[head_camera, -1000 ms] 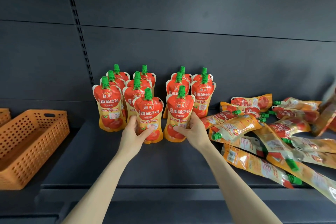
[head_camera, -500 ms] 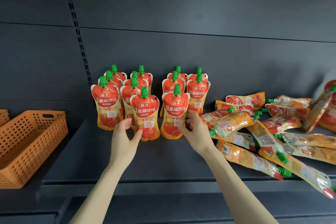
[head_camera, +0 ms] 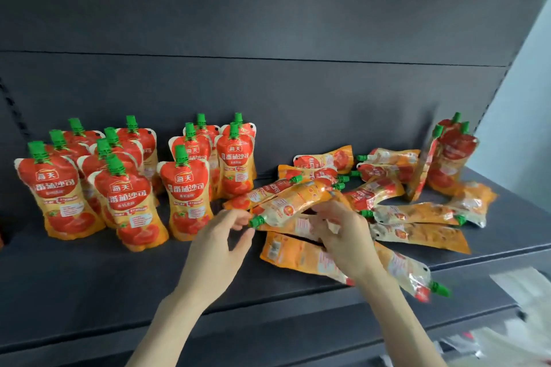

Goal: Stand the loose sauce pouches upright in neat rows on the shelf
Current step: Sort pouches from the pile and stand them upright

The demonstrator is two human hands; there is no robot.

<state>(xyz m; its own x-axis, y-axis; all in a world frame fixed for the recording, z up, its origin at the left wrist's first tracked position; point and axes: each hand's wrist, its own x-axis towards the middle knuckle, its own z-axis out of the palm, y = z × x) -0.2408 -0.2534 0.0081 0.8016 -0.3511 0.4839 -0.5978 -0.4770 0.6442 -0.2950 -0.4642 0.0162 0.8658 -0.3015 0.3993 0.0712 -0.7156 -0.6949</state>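
Head view: right hand [head_camera: 340, 238] grip holds pouch [head_camera: 293, 202] near base, cap [head_camera: 257, 221] leftward.

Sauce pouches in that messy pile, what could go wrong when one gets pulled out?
1. The orange sauce pouch with the green cap, held by the right hand, lies on others; lifting it may drag them along.
2. The orange pouch sticking over the front edge of the dark grey shelf could get nudged off.
3. The upright red-and-orange pouches stand close to the left hand; a bump may topple them.

bg: dark grey back panel [head_camera: 268, 9] | R: pale wall [head_camera: 524, 98]
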